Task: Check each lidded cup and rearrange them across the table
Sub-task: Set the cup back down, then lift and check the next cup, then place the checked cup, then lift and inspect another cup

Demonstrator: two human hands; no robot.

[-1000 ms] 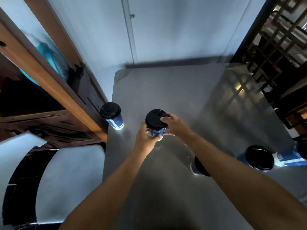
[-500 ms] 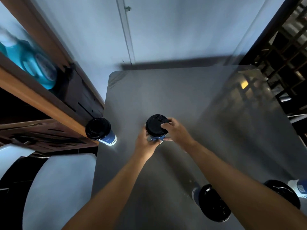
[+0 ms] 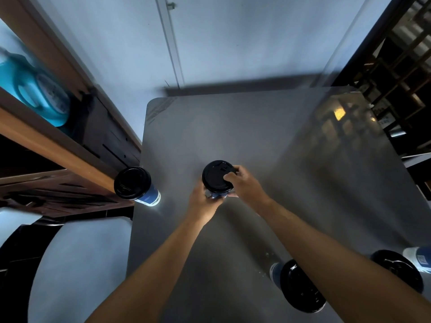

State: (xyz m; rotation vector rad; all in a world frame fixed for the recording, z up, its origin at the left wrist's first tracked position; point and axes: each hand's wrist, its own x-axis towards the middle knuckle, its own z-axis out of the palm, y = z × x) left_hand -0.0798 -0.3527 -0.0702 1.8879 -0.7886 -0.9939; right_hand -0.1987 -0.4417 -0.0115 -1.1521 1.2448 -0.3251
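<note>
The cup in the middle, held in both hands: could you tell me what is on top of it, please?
A black lid covers the middle cup; the right hand grips its rim, the left hand holds the body. The contents cannot be seen.

A grey table with rounded corners stands against a pale wall; a wooden shelf unit runs along its left edge, holding a turquoise jug; dark lattice shelving rises beyond its right far corner.
</note>
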